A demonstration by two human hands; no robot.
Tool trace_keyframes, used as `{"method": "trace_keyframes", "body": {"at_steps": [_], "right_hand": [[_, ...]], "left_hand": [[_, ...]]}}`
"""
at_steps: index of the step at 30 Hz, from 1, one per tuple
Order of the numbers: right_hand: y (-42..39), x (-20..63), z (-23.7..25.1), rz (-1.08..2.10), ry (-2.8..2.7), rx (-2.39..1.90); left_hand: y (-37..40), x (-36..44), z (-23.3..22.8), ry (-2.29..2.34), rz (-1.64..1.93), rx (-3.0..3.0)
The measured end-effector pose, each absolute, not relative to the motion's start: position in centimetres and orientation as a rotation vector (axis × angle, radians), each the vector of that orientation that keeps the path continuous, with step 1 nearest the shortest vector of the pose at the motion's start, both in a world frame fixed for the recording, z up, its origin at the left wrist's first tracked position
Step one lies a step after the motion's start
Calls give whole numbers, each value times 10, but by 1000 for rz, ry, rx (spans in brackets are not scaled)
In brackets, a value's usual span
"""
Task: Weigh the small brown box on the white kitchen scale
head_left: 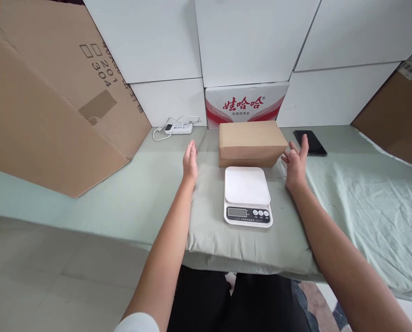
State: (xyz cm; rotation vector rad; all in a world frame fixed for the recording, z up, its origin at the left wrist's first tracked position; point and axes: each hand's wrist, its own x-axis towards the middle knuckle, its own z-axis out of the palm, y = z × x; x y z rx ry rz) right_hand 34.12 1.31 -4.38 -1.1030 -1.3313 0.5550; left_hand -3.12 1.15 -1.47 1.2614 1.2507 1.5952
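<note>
Open hands flank a sealed brown cardboard box (250,143).
Its long axis runs parallel to the bench's far edge; left hand (190,162) and right hand (296,162) hover with fingers extended, holding nothing.

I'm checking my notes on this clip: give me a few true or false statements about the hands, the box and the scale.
1. Both hands are open, one on each side of the cardboard box. True.
2. The left hand grips the box. False: it is open and apart from it.
3. The scale has the box on it. False: its plate is bare; the box lies behind it.
4. A phone lies beyond the right hand. True.
</note>
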Motion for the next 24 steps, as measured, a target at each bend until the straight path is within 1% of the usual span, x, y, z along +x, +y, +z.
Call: {"method": "trace_keyframes", "body": {"at_steps": [3,7,12,17,24], "right_hand": [[11,348,-48,603,-1147,-1159],[15,345,-52,656,-1127,-1166],[18,339,-54,682,-1209,-1106],[11,328,-43,689,-1346,-1065],[8,325,-38,670,-1406,-1104]], "left_hand": [[10,-38,-13,1260,1600,1256],[7,-31,-15,1247,1568,1261],[7,-19,-19,1200,1438,1315],[4,-6,-26,1127,1297,1358],[1,-1,-28,1093,1233,1423]]}}
